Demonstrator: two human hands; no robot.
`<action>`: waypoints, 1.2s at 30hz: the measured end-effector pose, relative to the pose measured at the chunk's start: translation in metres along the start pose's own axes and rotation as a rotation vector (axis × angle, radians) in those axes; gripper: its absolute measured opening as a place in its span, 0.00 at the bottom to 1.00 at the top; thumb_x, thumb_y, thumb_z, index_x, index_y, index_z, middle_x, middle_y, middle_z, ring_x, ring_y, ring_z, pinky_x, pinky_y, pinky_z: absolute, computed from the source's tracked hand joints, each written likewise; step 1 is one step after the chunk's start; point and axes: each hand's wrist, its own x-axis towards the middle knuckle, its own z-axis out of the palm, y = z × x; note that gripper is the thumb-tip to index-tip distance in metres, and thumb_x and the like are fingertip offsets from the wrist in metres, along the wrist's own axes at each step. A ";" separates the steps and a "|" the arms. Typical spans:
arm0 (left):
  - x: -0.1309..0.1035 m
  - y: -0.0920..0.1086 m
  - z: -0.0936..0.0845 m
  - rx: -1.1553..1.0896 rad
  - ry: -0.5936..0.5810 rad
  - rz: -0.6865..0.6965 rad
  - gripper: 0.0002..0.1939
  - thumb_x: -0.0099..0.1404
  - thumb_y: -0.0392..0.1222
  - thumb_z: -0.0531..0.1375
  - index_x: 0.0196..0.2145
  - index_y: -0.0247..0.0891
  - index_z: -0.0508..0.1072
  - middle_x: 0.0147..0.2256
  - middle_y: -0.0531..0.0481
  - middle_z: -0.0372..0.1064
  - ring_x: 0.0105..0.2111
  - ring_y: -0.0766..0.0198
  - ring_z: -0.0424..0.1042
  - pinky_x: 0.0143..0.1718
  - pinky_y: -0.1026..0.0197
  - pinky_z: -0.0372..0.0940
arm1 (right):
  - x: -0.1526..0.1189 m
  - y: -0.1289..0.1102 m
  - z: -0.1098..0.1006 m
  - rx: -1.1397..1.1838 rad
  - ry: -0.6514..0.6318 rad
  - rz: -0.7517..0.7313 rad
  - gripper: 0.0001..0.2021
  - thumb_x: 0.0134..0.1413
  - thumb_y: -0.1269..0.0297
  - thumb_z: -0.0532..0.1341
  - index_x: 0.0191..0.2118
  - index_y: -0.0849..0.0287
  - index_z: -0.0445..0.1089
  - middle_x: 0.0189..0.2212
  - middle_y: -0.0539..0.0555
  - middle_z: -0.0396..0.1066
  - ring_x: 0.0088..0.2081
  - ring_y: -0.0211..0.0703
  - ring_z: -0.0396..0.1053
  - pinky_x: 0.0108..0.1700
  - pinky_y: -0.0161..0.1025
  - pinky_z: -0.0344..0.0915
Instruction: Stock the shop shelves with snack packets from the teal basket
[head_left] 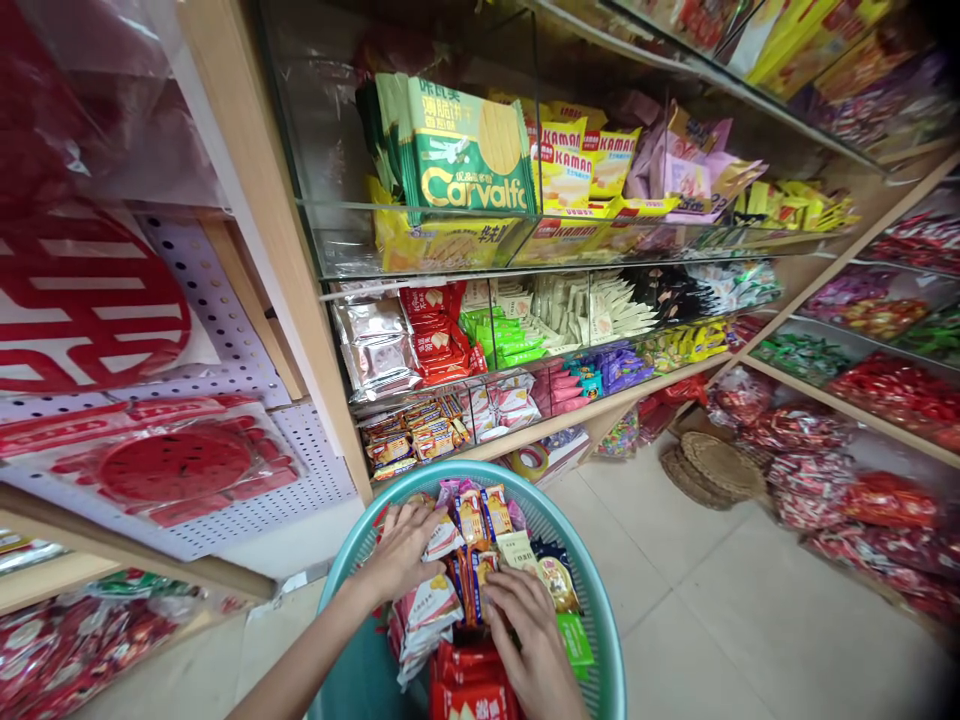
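Head view: nearest us, at the bottom edge, red packets lie in a teal plastic basket heaped with small wrapped snacks. Our right hand is over the heap beside them, fingers bent and slightly parted; we cannot tell whether it grips anything. Just right of it, a bright green packet lies against the basket wall. Our left hand reaches over the basket's left side, fingers spread across white packets; its thumb is partly hidden, so we cannot tell if it pinches one. Between and beyond our hands, orange-and-blue packets lie in the middle of the heap, with a cream packet to their right.

Past the basket, we see pale floor tiles on the right and a wooden shelf unit ahead. Its lowest row holds small orange packets; higher up stand a large green pack and yellow packs. Farther right, round woven mats lie stacked near bagged red goods.
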 end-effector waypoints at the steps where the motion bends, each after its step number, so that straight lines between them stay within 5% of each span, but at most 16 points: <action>1: 0.000 0.000 0.000 0.000 0.003 0.002 0.36 0.56 0.44 0.59 0.62 0.46 0.56 0.58 0.45 0.62 0.60 0.48 0.54 0.62 0.40 0.40 | 0.000 -0.001 -0.001 -0.001 -0.001 0.000 0.11 0.61 0.67 0.56 0.47 0.52 0.71 0.46 0.55 0.73 0.51 0.50 0.69 0.54 0.51 0.66; 15: -0.003 0.001 -0.006 -0.011 -0.014 0.018 0.31 0.57 0.40 0.59 0.59 0.46 0.61 0.54 0.45 0.67 0.60 0.50 0.55 0.62 0.39 0.38 | 0.000 -0.003 0.000 0.000 -0.002 0.004 0.10 0.61 0.68 0.55 0.46 0.53 0.70 0.46 0.54 0.73 0.50 0.49 0.68 0.54 0.51 0.65; 19: -0.007 0.001 -0.006 -0.025 -0.020 0.025 0.30 0.59 0.40 0.58 0.60 0.46 0.61 0.56 0.45 0.66 0.61 0.50 0.55 0.62 0.37 0.37 | 0.012 0.000 -0.015 0.004 0.029 -0.030 0.11 0.62 0.68 0.55 0.47 0.52 0.70 0.46 0.54 0.74 0.50 0.48 0.68 0.52 0.49 0.66; 25: -0.017 -0.004 -0.003 -0.077 0.107 0.045 0.25 0.65 0.49 0.54 0.59 0.45 0.61 0.59 0.45 0.63 0.62 0.50 0.55 0.63 0.34 0.37 | 0.085 0.043 -0.068 -0.102 0.150 -0.142 0.12 0.63 0.67 0.53 0.49 0.56 0.69 0.45 0.57 0.73 0.50 0.48 0.67 0.53 0.50 0.62; 28: -0.026 -0.004 -0.004 -0.095 0.211 0.040 0.22 0.67 0.48 0.52 0.58 0.47 0.63 0.58 0.46 0.64 0.61 0.51 0.57 0.64 0.35 0.41 | 0.139 0.071 -0.080 -0.301 0.039 -0.104 0.13 0.64 0.68 0.50 0.47 0.58 0.70 0.44 0.58 0.73 0.50 0.48 0.66 0.51 0.47 0.62; 36: -0.060 0.002 -0.001 -0.139 0.273 -0.047 0.20 0.68 0.52 0.50 0.57 0.56 0.63 0.58 0.53 0.66 0.61 0.53 0.58 0.62 0.35 0.48 | 0.241 0.101 -0.052 -0.481 -0.143 -0.112 0.16 0.60 0.74 0.52 0.51 0.63 0.68 0.48 0.60 0.72 0.48 0.49 0.65 0.50 0.42 0.59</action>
